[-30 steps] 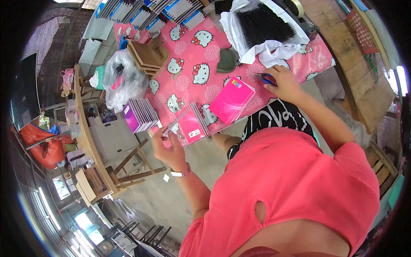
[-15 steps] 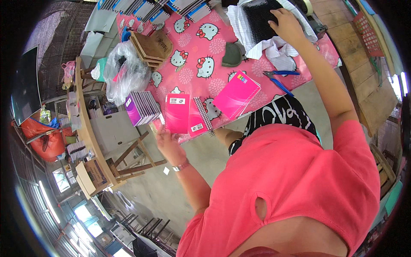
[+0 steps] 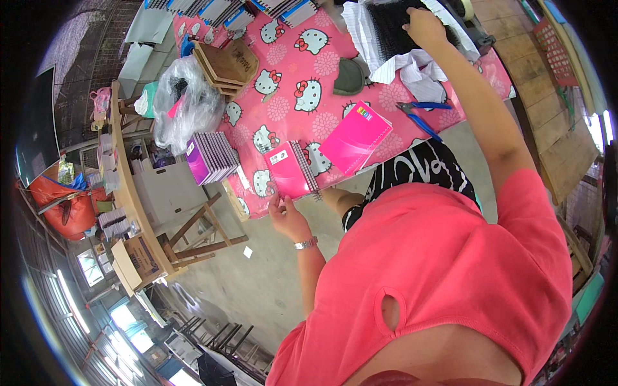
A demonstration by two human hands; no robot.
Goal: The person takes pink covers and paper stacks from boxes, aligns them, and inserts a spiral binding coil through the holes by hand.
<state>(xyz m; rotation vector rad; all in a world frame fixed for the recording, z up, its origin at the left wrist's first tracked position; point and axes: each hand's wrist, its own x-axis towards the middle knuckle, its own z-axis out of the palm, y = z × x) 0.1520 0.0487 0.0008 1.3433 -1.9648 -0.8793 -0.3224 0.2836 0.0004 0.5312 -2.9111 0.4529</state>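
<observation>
Fingertips of our left hand (image 3: pixel 288 217) pinch the near edge of a glossy pink notebook (image 3: pixel 289 170) with a wire spiral spine, lying flat on the cartoon-cat tablecloth (image 3: pixel 290 77). Our right hand (image 3: pixel 423 24) reaches far across, fingers curled onto a heap of black wire coils (image 3: pixel 393 29) on white striped cloth (image 3: pixel 412 64). Between both grips lie a second, brighter pink notebook (image 3: pixel 356 136) and blue-handled pliers (image 3: pixel 421 114).
</observation>
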